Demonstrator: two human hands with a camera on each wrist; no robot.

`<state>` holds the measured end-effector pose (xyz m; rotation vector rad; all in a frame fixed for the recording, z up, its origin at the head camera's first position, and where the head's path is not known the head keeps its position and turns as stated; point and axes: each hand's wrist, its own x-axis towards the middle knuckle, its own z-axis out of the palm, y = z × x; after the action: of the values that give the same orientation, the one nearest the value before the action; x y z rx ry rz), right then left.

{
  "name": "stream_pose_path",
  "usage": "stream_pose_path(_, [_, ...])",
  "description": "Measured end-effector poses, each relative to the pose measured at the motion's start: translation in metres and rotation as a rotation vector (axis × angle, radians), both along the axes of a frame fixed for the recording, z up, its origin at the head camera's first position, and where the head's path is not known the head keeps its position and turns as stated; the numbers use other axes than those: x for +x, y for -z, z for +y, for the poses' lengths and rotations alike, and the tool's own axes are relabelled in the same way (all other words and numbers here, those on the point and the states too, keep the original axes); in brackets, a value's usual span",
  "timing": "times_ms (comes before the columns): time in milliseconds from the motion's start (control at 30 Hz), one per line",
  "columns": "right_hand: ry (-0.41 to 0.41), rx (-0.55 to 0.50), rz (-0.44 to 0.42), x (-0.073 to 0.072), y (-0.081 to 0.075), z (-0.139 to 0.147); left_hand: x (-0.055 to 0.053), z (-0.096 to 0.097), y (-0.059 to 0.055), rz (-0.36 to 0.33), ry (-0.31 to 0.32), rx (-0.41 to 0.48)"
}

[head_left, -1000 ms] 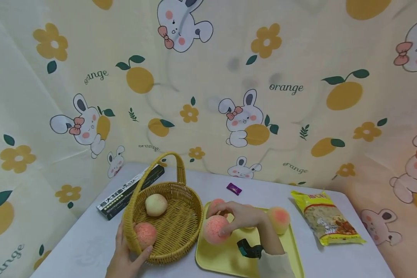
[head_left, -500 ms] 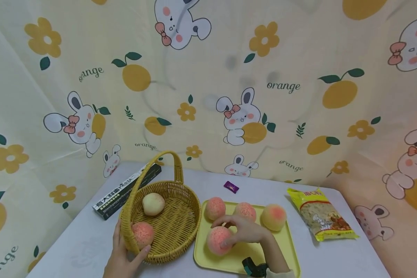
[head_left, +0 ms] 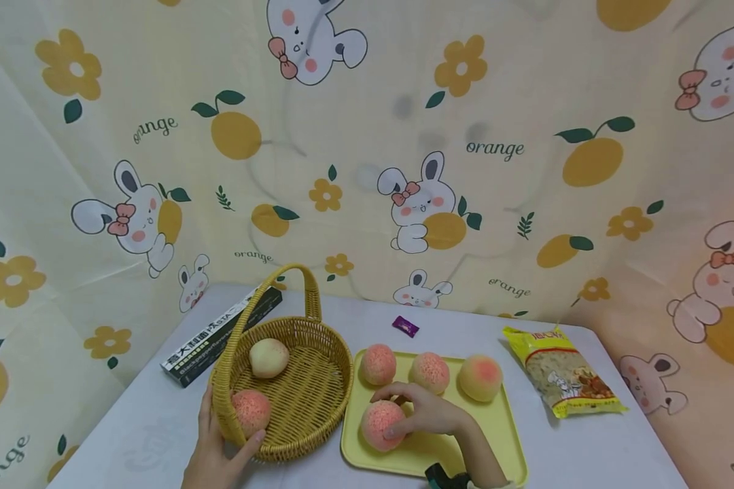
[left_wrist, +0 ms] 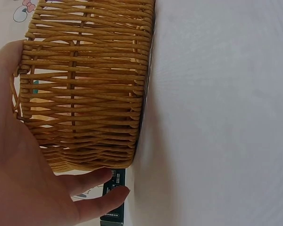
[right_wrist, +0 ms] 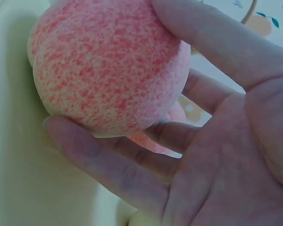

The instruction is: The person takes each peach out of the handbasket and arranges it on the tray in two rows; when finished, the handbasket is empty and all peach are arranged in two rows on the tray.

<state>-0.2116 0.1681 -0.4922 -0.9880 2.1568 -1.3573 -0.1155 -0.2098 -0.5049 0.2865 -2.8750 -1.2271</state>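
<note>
My right hand (head_left: 425, 411) curves its thumb and fingers around a pink-speckled peach (head_left: 382, 426), low over the front left of the yellow tray (head_left: 459, 458). In the right wrist view the peach (right_wrist: 111, 70) sits between thumb and fingertips, away from the palm. Three more peaches line the tray's back: two pink ones (head_left: 378, 365) (head_left: 430, 373) and a yellow one with a red blush (head_left: 480, 378). At the left, my left hand (head_left: 217, 441) grips the side of the wicker basket (head_left: 336, 414), thumb over the rim. Inside lie a pale peach (head_left: 269, 358) and a pink peach (head_left: 252, 411).
Behind the basket's left side lies a dark pasta box (head_left: 211, 346). A small purple-wrapped sweet (head_left: 406, 327) lies beyond the tray. On the right is a yellow food bag (head_left: 563, 373). A printed cloth (head_left: 355, 109) hangs behind the white table (head_left: 128, 428).
My right hand has lowered the peach toward the tray's front left, uncovering the peaches at the back. The left hand keeps its grip on the basket. The head view has shifted slightly.
</note>
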Motion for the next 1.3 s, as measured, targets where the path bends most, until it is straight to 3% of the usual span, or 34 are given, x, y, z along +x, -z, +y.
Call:
stream_pose_path(467, [0.052,-0.017,-0.058,0.0053,0.0038,-0.0076,0.0011,0.0008,-0.0008,-0.001,-0.002,0.008])
stream_pose_path(933, [-0.06,-0.01,-0.016,0.0046,0.0049,-0.0058,0.0006,-0.0002,-0.0003,-0.007,0.002,0.017])
stream_pose_path(1300, [-0.032,0.004,-0.122,0.0041,0.005,-0.0008,0.0,-0.0003,-0.0009,-0.009,0.002,0.025])
